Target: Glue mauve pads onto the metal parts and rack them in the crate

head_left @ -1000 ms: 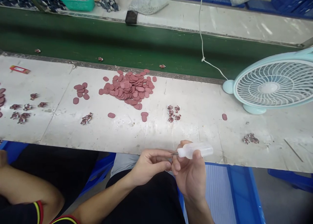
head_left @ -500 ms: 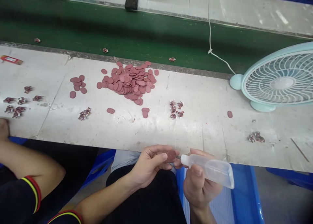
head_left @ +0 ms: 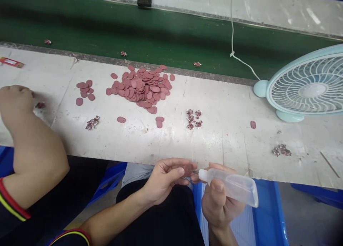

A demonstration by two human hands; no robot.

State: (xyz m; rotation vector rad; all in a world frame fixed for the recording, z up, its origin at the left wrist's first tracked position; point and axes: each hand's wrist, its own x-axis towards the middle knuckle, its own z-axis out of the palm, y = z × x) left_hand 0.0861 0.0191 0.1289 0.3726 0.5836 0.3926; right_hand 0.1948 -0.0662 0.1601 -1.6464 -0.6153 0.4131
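Observation:
Between the thumb and fingers of my left hand [head_left: 167,181] is a reddish-brown oval disc [head_left: 188,170]. My right hand [head_left: 221,203] is wrapped round a translucent squeeze bottle [head_left: 233,185] with a white cap and a thin dark nozzle. The bottle lies nearly level, its nozzle tip at the right edge of the disc; whether they touch I cannot tell. Past my hands, a large heap of similar oval discs [head_left: 142,87] covers part of the white table. Several small shiny brown-and-white figure pieces [head_left: 194,119] lie in a cluster nearer to me.
A pale blue fan [head_left: 312,88] stands at the right, its white cord running back. Behind the table runs a green belt [head_left: 166,38] with a few small pieces on it. At the left, a co-worker's arm [head_left: 34,138] reaches over the table. A blue crate [head_left: 270,210] sits below my right hand.
The co-worker's arm at the left has come forward over the small pieces there. Pieces on the green belt have shifted right. My hands, disc and bottle have barely moved.

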